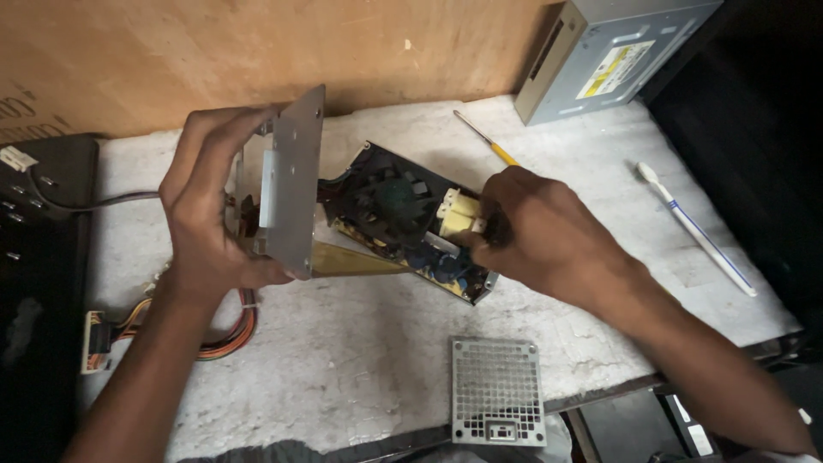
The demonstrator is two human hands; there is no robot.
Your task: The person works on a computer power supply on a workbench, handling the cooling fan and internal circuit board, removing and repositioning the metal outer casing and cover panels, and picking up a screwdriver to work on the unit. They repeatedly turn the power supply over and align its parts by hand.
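My left hand (210,206) grips a bent grey metal casing (291,184), held upright above the bench. My right hand (536,231) holds the edge of a circuit board (403,223) next to a cream block on it. The board carries a black fan (386,201) and dark round parts, and it tilts out of the casing toward the right. A yellowish insulating sheet (347,259) shows under the board. A bundle of orange and red wires (231,330) runs from the casing down to the left, ending in a white plug.
A perforated metal cover (497,390) lies at the front bench edge. A yellow-handled screwdriver (487,139) and a white toothbrush (694,227) lie on the pale bench (343,360). A grey drive box (609,56) stands at the back right. A black device (39,257) sits at left.
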